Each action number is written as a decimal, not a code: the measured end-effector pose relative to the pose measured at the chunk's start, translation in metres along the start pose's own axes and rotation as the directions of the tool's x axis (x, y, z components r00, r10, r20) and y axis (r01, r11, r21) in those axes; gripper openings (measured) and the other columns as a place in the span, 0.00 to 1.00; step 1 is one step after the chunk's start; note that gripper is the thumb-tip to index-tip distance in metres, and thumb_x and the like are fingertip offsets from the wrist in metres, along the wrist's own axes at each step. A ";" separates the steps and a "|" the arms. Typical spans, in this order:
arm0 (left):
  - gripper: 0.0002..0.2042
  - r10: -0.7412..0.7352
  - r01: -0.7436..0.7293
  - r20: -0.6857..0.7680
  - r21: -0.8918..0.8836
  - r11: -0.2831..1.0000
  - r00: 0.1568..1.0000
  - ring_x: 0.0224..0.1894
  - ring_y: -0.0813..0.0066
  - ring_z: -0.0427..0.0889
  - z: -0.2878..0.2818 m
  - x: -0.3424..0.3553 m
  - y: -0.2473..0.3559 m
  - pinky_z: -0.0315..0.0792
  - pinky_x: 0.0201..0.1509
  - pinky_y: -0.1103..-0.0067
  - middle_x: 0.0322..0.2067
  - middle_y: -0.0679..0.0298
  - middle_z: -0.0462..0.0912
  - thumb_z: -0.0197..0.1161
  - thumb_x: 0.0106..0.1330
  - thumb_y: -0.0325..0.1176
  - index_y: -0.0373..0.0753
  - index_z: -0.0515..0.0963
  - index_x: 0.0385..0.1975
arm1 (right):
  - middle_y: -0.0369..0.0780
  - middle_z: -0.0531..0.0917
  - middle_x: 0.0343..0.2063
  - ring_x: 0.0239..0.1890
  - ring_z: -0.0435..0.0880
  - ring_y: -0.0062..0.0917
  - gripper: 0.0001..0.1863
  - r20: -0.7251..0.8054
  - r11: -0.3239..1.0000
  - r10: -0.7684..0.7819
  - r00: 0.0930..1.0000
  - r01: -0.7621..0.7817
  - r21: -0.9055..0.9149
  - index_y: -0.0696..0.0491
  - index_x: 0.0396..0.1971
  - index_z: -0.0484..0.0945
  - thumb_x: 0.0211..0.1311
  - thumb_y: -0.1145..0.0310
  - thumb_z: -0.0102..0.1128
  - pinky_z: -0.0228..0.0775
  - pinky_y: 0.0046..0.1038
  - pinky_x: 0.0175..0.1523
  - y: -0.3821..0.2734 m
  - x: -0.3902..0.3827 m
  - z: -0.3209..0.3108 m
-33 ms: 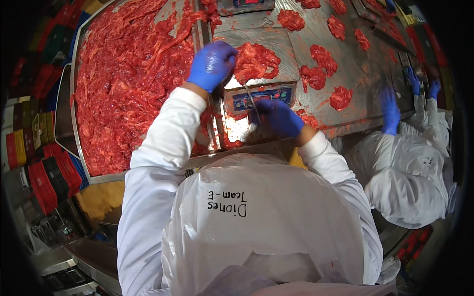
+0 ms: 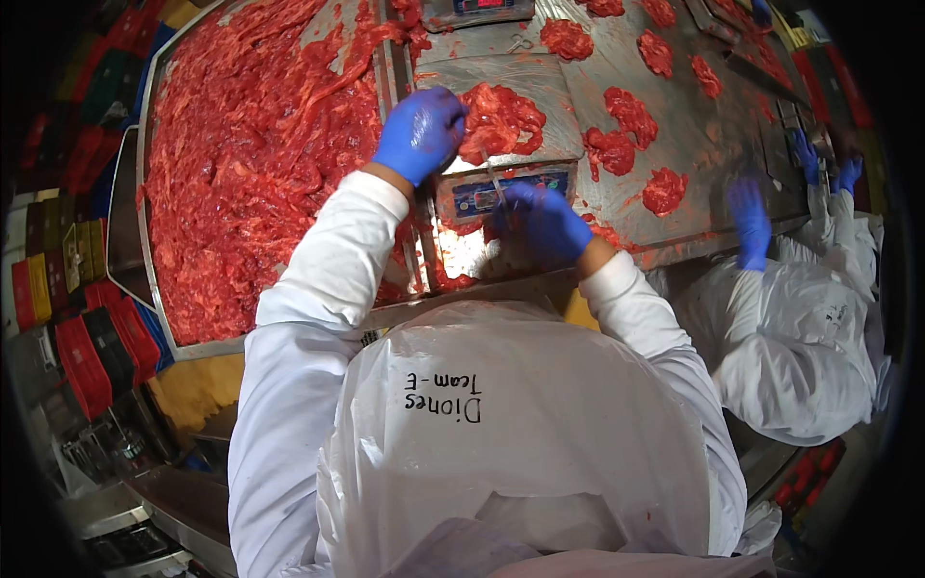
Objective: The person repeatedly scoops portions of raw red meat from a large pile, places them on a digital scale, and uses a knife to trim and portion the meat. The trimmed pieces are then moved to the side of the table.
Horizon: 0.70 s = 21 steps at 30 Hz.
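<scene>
A portion of raw red meat (image 2: pixel 502 119) lies on the steel platform of a weighing scale (image 2: pixel 549 79). Blue-gloved, my left hand (image 2: pixel 421 133) is at the meat's left edge with its fingers curled closed; what they pinch, if anything, is hidden. My right hand (image 2: pixel 551 223), also gloved in blue and smeared by motion, is in front of the scale's display panel (image 2: pixel 482 198). It grips a thin metal tool (image 2: pixel 495 179) whose tip points up toward the meat. The tool's exact kind is too blurred to tell.
A large steel tray (image 2: pixel 145 183) heaped with raw meat fills the left. Several meat portions (image 2: pixel 632 116) lie on the steel table (image 2: pixel 708 144) to the right. Scissors-like metal handles (image 2: pixel 520 44) rest behind the scale. Co-workers' gloved hands (image 2: pixel 748 222) are at the right.
My left hand has shifted slightly right, closer to the meat on the scale. My right hand and its tool have moved a little. A co-worker's hand at the right has moved slightly left.
</scene>
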<state>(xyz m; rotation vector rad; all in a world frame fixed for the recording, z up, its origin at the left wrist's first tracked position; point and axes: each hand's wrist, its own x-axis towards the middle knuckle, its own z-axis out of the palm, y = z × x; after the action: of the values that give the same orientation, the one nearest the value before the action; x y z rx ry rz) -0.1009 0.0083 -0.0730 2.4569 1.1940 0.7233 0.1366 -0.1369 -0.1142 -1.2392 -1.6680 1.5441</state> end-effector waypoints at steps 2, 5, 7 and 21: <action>0.07 0.034 -0.038 0.062 0.064 0.997 0.997 0.42 0.52 0.83 0.003 -0.011 0.011 0.78 0.47 0.61 0.38 0.57 0.84 0.65 0.63 0.34 0.40 0.85 0.36 | 0.32 0.85 0.41 0.43 0.80 0.18 0.17 -0.099 0.965 0.125 0.987 -0.098 0.243 0.56 0.46 0.81 0.72 0.56 0.61 0.72 0.25 0.52 0.024 0.003 -0.022; 0.07 0.058 -0.067 0.101 0.090 0.994 0.993 0.42 0.54 0.83 -0.007 -0.040 0.016 0.78 0.46 0.63 0.37 0.59 0.84 0.69 0.61 0.33 0.40 0.85 0.36 | 0.32 0.82 0.35 0.40 0.78 0.17 0.17 -0.135 0.951 0.041 0.990 0.003 0.309 0.54 0.47 0.82 0.73 0.55 0.63 0.73 0.24 0.46 0.030 -0.010 -0.035; 0.06 0.074 -0.077 0.066 0.041 0.996 0.995 0.42 0.55 0.83 -0.011 -0.056 0.018 0.78 0.46 0.64 0.37 0.60 0.83 0.70 0.60 0.33 0.41 0.85 0.36 | 0.33 0.83 0.39 0.40 0.79 0.17 0.19 -0.006 0.944 0.121 0.993 -0.113 0.309 0.55 0.48 0.82 0.71 0.54 0.65 0.74 0.23 0.48 0.014 -0.023 -0.029; 0.06 0.029 -0.031 0.024 0.076 0.997 0.999 0.42 0.55 0.82 -0.012 -0.068 0.015 0.78 0.46 0.63 0.36 0.60 0.82 0.70 0.60 0.33 0.42 0.84 0.35 | 0.32 0.82 0.30 0.32 0.78 0.17 0.21 0.185 0.710 0.174 0.967 -0.253 0.657 0.52 0.36 0.81 0.74 0.47 0.58 0.73 0.25 0.41 -0.036 0.021 -0.004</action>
<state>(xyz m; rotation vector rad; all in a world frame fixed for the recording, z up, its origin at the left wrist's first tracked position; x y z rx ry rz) -0.1333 -0.0542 -0.0764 2.5431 1.1999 0.6684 0.1215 -0.1133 -0.0831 -0.9640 -0.8570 2.1333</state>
